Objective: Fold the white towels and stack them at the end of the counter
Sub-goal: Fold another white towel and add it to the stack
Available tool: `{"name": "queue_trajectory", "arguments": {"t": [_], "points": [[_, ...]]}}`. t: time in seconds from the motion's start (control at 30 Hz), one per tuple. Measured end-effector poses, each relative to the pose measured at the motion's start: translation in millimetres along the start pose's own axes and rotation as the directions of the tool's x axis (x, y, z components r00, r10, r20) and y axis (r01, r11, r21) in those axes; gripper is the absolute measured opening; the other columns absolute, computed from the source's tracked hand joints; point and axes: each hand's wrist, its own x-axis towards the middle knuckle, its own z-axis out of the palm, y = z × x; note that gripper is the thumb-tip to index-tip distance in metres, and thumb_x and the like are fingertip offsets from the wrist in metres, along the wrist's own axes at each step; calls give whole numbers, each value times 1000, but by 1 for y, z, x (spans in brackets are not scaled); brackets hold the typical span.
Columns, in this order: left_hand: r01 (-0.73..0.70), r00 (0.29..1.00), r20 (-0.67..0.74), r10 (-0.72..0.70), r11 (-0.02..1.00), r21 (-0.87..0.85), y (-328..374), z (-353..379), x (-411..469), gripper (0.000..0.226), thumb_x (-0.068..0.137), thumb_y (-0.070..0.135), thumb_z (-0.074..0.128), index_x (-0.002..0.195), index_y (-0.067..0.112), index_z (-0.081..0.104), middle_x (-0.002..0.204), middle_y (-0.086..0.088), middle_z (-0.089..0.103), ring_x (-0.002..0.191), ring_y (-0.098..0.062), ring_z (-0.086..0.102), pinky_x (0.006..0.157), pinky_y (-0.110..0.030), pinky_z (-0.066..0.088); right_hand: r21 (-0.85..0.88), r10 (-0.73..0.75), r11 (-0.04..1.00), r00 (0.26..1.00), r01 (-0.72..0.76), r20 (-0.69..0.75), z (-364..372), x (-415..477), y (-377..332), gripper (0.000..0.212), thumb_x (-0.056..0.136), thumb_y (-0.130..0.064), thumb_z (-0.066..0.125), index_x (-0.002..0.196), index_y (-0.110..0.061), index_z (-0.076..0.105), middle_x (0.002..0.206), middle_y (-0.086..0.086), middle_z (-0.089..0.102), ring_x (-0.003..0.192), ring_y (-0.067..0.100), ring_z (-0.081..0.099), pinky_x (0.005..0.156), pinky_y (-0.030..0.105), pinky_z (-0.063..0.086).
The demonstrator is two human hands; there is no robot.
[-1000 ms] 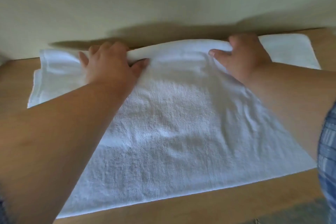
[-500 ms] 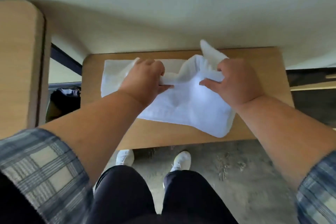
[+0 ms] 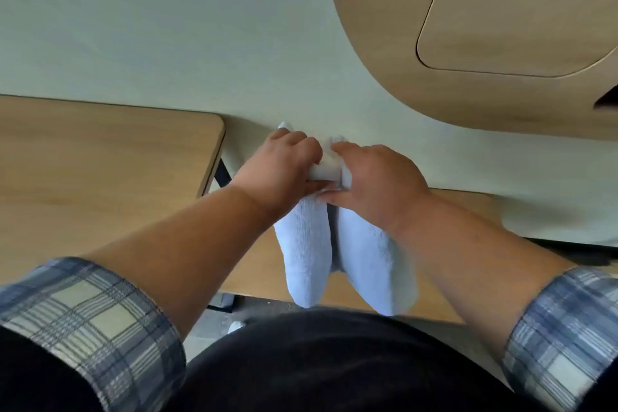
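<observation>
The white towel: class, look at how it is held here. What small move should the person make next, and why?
Probably lower the towel onto the counter and lay it flat. The left hand and right hand grip its top, close together, and its two halves hang side by side over the counter, so it seems doubled over but not yet laid down.
</observation>
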Motion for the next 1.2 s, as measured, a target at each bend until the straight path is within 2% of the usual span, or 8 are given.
{"name": "queue_trajectory", "arguments": {"t": [0.13, 0.2, 0.33, 0.43, 0.6, 0.83, 1.03, 1.2], "points": [[-14, 994, -103, 22, 997, 74, -9, -54, -20, 40, 61, 22, 91, 73, -1, 60, 66, -16, 58, 62, -36, 57, 64, -21, 14, 7, -89, 996, 995, 89, -33, -14, 22, -51, 41, 78, -67, 65, 102, -34, 61, 75, -7, 63, 73, 20, 59, 56, 33, 46], [1, 986, -166, 16, 995, 105, -17, -81, -32, 39, 64, 26, 85, 74, -2, 60, 67, -17, 59, 64, -36, 57, 65, -20, 15, 6, -118, 993, 990, 118, -72, -21, 32, -78, 34, 81, -62, 63, 93, -31, 62, 72, -6, 60, 70, 20, 58, 55, 34, 49], [79, 963, -266, -38, 986, 145, -34, -134, -67, 37, 65, 18, 90, 75, -1, 59, 68, -18, 58, 64, -36, 55, 65, -20, 20, -34, -158, 987, 973, 154, -166, -26, 53, -143, 25, 82, -50, 61, 87, -26, 58, 70, -6, 58, 70, 21, 56, 53, 35, 47], [84, 957, -290, -25, 977, 194, -51, -176, -100, 31, 64, 14, 86, 72, 0, 60, 64, -19, 57, 59, -36, 56, 63, -27, 26, -40, -184, 983, 959, 180, -215, -21, 65, -203, 22, 81, -47, 59, 85, -26, 57, 68, -7, 56, 68, 21, 54, 51, 33, 44], [150, 941, -329, -83, 972, 182, -103, -251, -163, 37, 74, 24, 85, 87, -2, 61, 82, -19, 62, 80, -37, 55, 67, -22, 20, -28, -205, 978, 942, 205, -265, -6, 80, -309, 25, 80, -50, 58, 87, -26, 59, 70, -7, 57, 68, 20, 53, 50, 30, 34], [157, 949, -306, -68, 948, 276, -168, -342, -242, 34, 71, 19, 85, 81, -3, 61, 77, -20, 61, 73, -36, 55, 67, -20, 17, 27, -215, 971, 920, 237, -327, 27, 102, -439, 24, 82, -50, 60, 87, -27, 59, 76, -5, 61, 72, 22, 53, 54, 31, 35], [254, 939, -303, -165, 925, 284, -250, -378, -293, 36, 75, 26, 83, 88, 2, 59, 87, -15, 60, 87, -34, 52, 70, -24, 23, 56, -233, 962, 910, 267, -344, 74, 145, -522, 25, 79, -50, 61, 85, -26, 57, 68, -9, 50, 65, 20, 44, 50, 29, 27], [337, 927, -279, -251, 884, 323, -327, -391, -315, 39, 75, 30, 83, 92, 4, 60, 90, -14, 61, 91, -35, 51, 74, -22, 23, 77, -292, 941, 905, 330, -310, 121, 202, -571, 26, 81, -46, 60, 91, -23, 60, 74, -3, 60, 69, 24, 53, 52, 30, 30]]}}
